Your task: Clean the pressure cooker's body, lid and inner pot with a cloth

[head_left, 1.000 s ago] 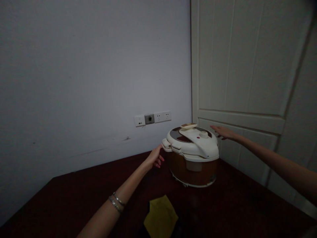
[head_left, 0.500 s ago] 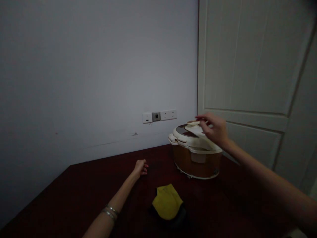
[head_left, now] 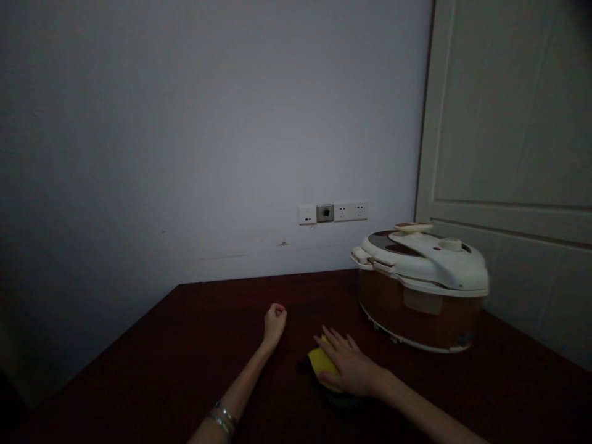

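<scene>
My right hand (head_left: 346, 365) lies with its fingers stretched and spread on a yellow cloth-like piece (head_left: 320, 362). That piece has a dark edge or underside and rests on the dark red table; my palm hides much of it. My left hand (head_left: 275, 323) is curled into a loose fist just above or on the table, left of the yellow piece. Nothing shows in its fingers. Beyond my right hand, to the right, stands a white and brown electric pressure cooker (head_left: 420, 290) with its lid on.
The dark red table (head_left: 222, 320) meets a pale wall at the back. On that wall is a row of sockets (head_left: 333, 213). A white panelled door (head_left: 504, 154) stands behind the cooker on the right.
My right hand has come down from above the cooker's lid onto the yellow piece. My left hand has turned and curled up more. The view has swung left, so the cooker appears further right.
</scene>
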`<state>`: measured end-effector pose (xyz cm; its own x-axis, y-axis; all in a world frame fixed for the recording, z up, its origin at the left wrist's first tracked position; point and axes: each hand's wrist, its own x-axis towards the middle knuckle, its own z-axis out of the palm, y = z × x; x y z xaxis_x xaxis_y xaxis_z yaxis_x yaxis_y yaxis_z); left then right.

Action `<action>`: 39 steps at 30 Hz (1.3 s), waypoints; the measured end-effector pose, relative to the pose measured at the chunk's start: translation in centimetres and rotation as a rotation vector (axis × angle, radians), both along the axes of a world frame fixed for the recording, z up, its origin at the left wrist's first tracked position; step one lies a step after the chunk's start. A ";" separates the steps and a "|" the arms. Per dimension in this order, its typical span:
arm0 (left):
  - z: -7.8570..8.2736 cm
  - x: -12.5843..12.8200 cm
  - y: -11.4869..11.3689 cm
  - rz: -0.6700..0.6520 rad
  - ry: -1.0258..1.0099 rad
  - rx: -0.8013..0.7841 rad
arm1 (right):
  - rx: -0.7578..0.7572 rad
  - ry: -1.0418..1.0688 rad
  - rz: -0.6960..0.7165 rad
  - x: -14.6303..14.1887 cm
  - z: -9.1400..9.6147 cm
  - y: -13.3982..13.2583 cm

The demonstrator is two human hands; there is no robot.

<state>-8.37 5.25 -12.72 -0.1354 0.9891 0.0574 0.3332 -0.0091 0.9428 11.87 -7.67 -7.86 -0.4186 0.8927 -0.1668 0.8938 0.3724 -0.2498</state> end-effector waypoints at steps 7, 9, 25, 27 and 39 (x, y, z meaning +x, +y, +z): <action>-0.5 2.7 -0.6 -0.093 0.646 0.313 | 0.223 0.006 -0.156 -2.1 -2.0 6.9; -1.0 3.0 -0.6 -0.132 0.759 0.324 | 0.291 0.031 -0.200 -2.3 -2.7 8.2; -2.1 3.0 -0.5 -0.211 0.911 0.378 | 0.479 0.180 -0.207 -0.8 -5.1 8.8; -2.1 2.9 -0.6 -0.219 0.905 0.372 | 0.478 0.176 -0.208 -0.7 -5.1 8.6; -1.9 2.8 -0.8 -0.238 0.924 0.367 | 0.476 0.179 -0.198 -0.9 -4.7 8.2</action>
